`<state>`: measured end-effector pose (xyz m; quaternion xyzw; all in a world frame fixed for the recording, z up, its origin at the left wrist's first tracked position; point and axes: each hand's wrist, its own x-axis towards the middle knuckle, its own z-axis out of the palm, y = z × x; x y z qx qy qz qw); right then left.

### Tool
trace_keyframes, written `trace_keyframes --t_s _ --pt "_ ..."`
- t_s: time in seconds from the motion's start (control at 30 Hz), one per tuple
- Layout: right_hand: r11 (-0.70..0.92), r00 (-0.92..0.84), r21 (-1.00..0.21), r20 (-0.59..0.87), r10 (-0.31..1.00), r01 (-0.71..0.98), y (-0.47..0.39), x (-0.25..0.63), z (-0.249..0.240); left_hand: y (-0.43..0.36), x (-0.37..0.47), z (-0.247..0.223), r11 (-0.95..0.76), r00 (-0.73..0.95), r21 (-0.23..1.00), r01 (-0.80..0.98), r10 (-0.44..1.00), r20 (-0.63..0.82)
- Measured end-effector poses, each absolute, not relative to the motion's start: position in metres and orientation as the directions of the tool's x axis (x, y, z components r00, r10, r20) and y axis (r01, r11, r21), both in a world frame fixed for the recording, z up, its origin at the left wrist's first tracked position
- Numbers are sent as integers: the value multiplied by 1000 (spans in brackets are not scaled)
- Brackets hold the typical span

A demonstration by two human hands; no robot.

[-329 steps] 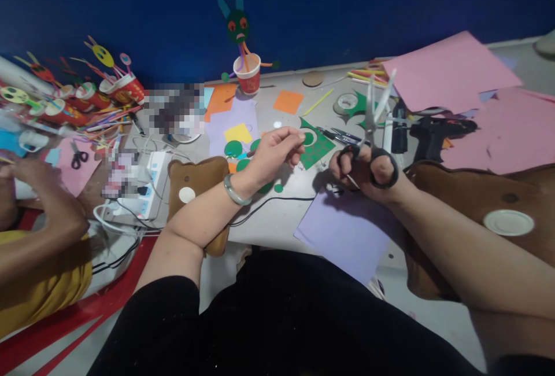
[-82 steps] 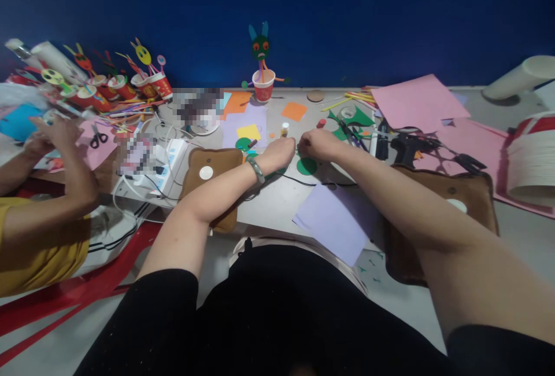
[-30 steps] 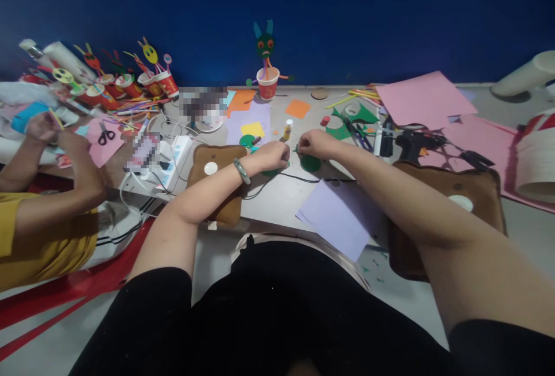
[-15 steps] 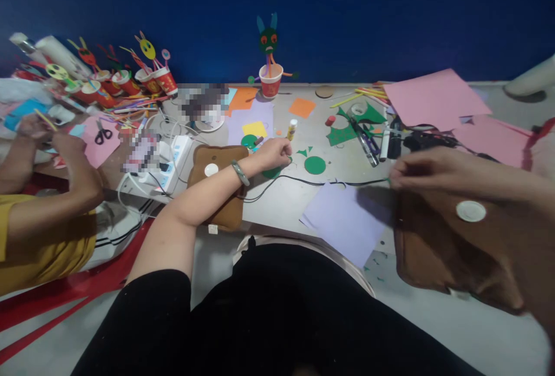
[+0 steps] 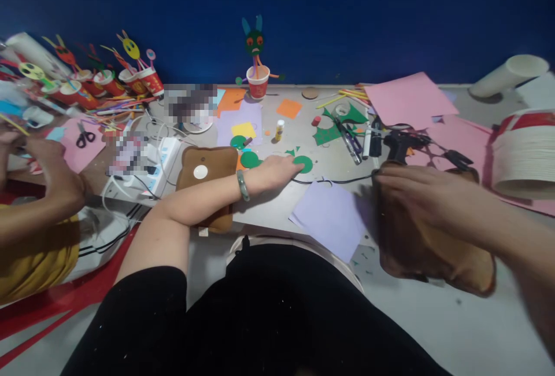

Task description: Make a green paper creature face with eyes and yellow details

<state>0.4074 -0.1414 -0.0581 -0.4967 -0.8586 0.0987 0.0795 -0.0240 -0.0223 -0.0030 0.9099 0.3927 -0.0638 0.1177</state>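
Note:
My left hand (image 5: pixel 281 172), its fingers stretched out flat, rests its fingertips on the edge of a green paper circle (image 5: pixel 304 164). Another green paper circle (image 5: pixel 250 159) lies just left of it. A glue stick (image 5: pixel 280 131) stands uncapped behind that hand; its red cap seems to be the small red piece (image 5: pixel 316 121) to the right. My right hand (image 5: pixel 418 191), somewhat blurred, is over a brown padded cushion (image 5: pixel 433 254) with fingers extended, and nothing shows in them. Whether it touches the cushion is unclear. Purple paper (image 5: pixel 332 217) lies between the hands.
A black cable (image 5: pixel 338 181) crosses the table toward a black glue gun (image 5: pixel 401 143). Green paper scraps (image 5: pixel 325 136), markers and pink sheets (image 5: pixel 410 98) lie right. A cup puppet (image 5: pixel 257 81) stands behind. Leftward are another brown cushion (image 5: pixel 210 162), a power strip (image 5: pixel 162 165) and a co-worker's arm (image 5: pixel 56 179).
My left hand has moved right and flattened toward the green circle. My right hand has come down over the cushion. The view has turned right, showing a paper roll at the right edge.

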Motion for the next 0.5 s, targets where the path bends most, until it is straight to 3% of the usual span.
trace_keyframes --t_s 0.1,0.2,0.5 --pt "684 -716 -265 -36 697 680 -11 264 -13 -34 -23 -3 -649 663 145 747 707 -248" --pt "658 -692 -275 -42 720 701 38 184 -3 -38 -29 -2 -630 637 123 767 721 -272" --pt "519 -587 -315 -185 788 795 83 164 -18 5 -31 7 -448 486 225 865 859 -159"
